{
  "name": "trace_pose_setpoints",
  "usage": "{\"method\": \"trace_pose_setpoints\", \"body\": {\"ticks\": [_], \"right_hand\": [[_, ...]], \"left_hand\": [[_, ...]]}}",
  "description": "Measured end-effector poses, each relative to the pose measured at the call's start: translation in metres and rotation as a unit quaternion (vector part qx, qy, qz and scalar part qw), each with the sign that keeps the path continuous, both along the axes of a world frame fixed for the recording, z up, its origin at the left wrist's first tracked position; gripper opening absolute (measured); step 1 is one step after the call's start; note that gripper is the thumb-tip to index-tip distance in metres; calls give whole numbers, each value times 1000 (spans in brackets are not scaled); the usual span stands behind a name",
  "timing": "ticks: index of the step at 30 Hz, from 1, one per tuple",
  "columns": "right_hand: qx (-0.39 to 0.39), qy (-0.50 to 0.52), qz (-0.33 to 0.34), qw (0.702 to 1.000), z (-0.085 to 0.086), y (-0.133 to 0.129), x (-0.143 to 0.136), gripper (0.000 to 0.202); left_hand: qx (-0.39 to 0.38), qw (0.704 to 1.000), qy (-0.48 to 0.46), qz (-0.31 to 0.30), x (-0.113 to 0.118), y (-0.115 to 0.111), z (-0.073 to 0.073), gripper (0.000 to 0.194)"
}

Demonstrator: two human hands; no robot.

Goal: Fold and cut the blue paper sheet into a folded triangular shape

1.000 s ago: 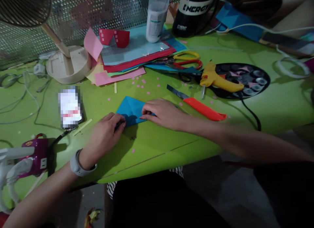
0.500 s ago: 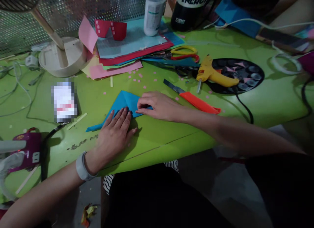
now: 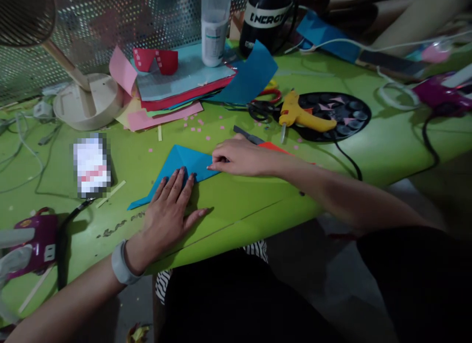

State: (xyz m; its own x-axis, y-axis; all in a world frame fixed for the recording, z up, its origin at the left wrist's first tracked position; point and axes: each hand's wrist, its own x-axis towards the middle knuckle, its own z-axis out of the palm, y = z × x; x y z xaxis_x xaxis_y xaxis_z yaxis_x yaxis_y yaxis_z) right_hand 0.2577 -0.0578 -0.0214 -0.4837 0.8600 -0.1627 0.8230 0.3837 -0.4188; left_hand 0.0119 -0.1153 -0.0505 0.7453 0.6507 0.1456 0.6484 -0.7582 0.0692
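A folded piece of blue paper (image 3: 177,158) lies on the green table in front of me, with a pointed top and a narrow strip reaching out to the left. My left hand (image 3: 167,215) rests flat on its lower edge, fingers spread and thumb out to the side. At the paper's right end my right hand (image 3: 239,157) is closed, thumb and curled fingers pinching the edge; that tip is hidden under the hand. Just behind my right wrist lies a utility knife (image 3: 273,146) with an orange handle, partly covered by the forearm.
A yellow glue gun (image 3: 306,116) rests on a black oval tray (image 3: 354,129). Behind are scissors (image 3: 271,93), stacked coloured sheets (image 3: 184,84), a raised blue sheet (image 3: 254,72), a white bottle (image 3: 214,38) and a black flask (image 3: 263,23). A phone (image 3: 91,166) lies left.
My right hand has slid rightward along the blue paper's edge, while my left hand stays on it with fingers more spread. A blue sheet on the stack has lifted up. The view has shifted slightly.
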Motion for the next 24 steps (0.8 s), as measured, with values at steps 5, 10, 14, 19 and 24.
{"method": "trace_pose_setpoints", "body": {"ticks": [5,10,14,19,24], "right_hand": [[11,-54,13,998,0,6,21,34],[93,-119,-2,989,0,3,36,34],[235,-120,-48,963,4,-15,19,39],[210,-33,101,972,-19,-39,-32,83],[149,-34,94,984,-40,-49,-40,96]], "left_hand": [[5,1000,-6,-9,-1,2,-1,75],[7,1000,4,1,-2,3,-3,73],[-3,1000,15,12,-1,2,-2,76],[-22,999,24,10,-2,4,-1,75],[-1,1000,7,-15,-5,5,-4,73]]}}
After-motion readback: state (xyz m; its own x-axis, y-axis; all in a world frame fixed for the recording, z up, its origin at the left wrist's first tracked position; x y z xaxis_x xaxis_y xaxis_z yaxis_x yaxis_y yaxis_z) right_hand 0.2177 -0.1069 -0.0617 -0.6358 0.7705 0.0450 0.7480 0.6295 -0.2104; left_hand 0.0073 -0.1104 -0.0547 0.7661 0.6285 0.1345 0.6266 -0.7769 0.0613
